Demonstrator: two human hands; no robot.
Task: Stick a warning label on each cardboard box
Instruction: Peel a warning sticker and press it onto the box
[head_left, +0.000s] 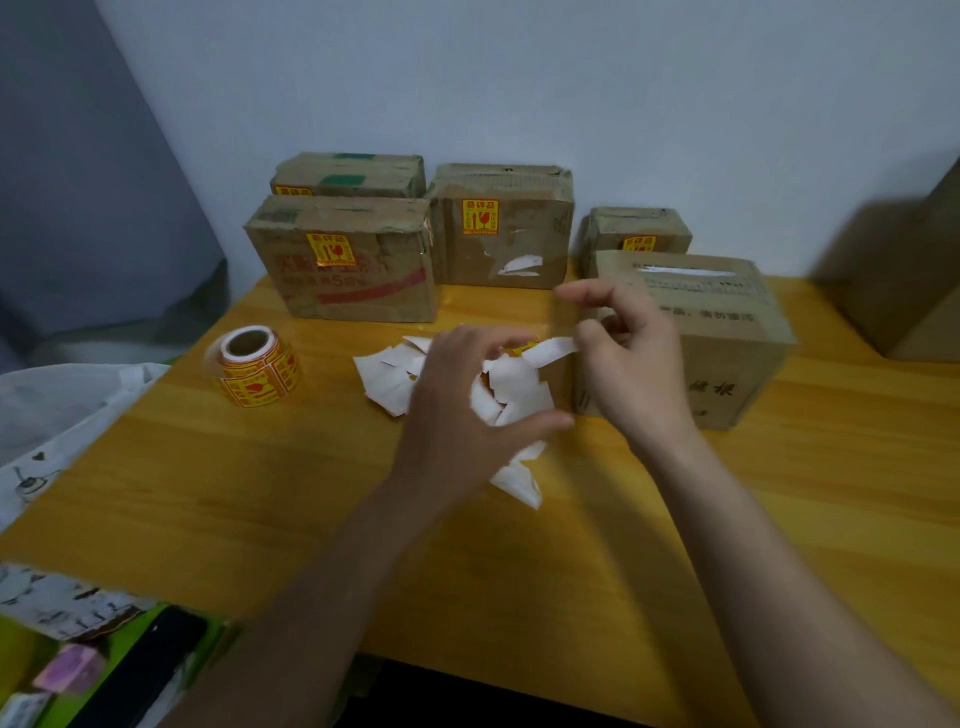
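Five cardboard boxes stand at the back of the wooden table (260, 488). Four carry a yellow-red warning label: the front left box (353, 270), the back left box (348, 174), the middle box (501, 223) and the small right box (636, 228). The near right box (727, 332) shows no label on the faces I see. My left hand (457, 410) holds a crumpled strip of white backing paper (514, 395). My right hand (628, 358) pinches the strip's end beside a yellow label (522, 347). A roll of labels (257, 366) lies at the left.
A white plastic bag (62, 410) lies over the table's left edge. A larger brown box (914, 270) stands at the far right. Green clutter and a dark object (135, 670) sit below the table's front left corner. The wall is right behind the boxes.
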